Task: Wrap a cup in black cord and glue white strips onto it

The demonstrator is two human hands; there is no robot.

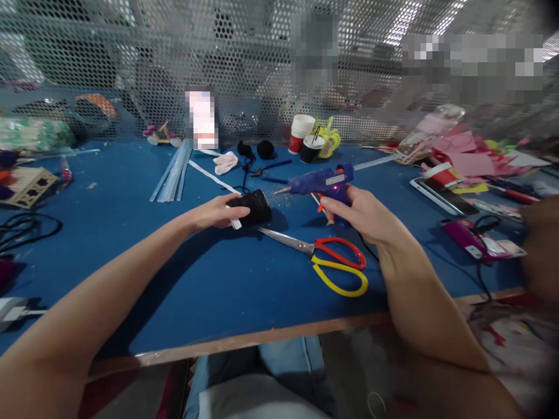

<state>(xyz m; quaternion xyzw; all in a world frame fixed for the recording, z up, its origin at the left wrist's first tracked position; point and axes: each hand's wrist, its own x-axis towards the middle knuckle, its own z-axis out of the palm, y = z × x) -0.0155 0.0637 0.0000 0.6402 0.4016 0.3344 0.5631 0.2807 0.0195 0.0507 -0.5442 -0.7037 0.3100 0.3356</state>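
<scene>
We record, between the back and front edges of the counter (196, 302): one black cylinder (259, 206), tipped sideways, our left hand (218, 212) curled round it; one glue gun (314, 181), gripped by our right hand (369, 212), nozzle near the cylinder; scissors (290, 240), nearer the front edge.

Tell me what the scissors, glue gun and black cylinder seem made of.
Glue gun: probably moulded plastic, judging by its smooth blue body.
Black cylinder: fairly matte; perhaps paper, but little texture shows.
Scissors: likely steel blades, grey and metallic; handles probably plastic-coated, smooth red and yellow.
</scene>
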